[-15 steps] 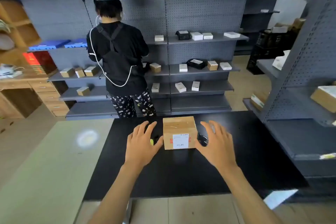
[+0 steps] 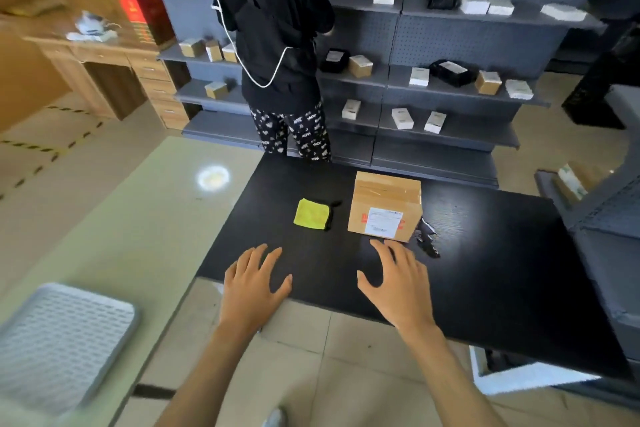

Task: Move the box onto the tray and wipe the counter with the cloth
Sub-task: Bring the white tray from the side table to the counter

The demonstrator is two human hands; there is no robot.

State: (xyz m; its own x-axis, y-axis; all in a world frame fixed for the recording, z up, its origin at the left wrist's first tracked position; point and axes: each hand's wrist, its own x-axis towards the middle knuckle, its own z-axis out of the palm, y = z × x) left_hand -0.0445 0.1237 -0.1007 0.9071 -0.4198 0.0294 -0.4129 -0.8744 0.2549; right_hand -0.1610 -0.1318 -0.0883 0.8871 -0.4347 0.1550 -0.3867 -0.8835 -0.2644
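Cardboard box [image 2: 385,206] sits untouched on the black bench [image 2: 502,274], cloth [image 2: 312,213] just beside it.
Both hands, left [image 2: 254,288] and right [image 2: 398,284], hover with fingers spread, empty; the tray [image 2: 62,340] lies well apart, so a loose two-handed grasp could drop the box midway.

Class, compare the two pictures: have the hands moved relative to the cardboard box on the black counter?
Yes. Both the left hand and right hand have pulled back from the box toward the near edge of the counter.

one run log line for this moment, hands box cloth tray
left hand open, empty | right hand open, empty | box on black counter, untouched | cloth left of box | tray empty
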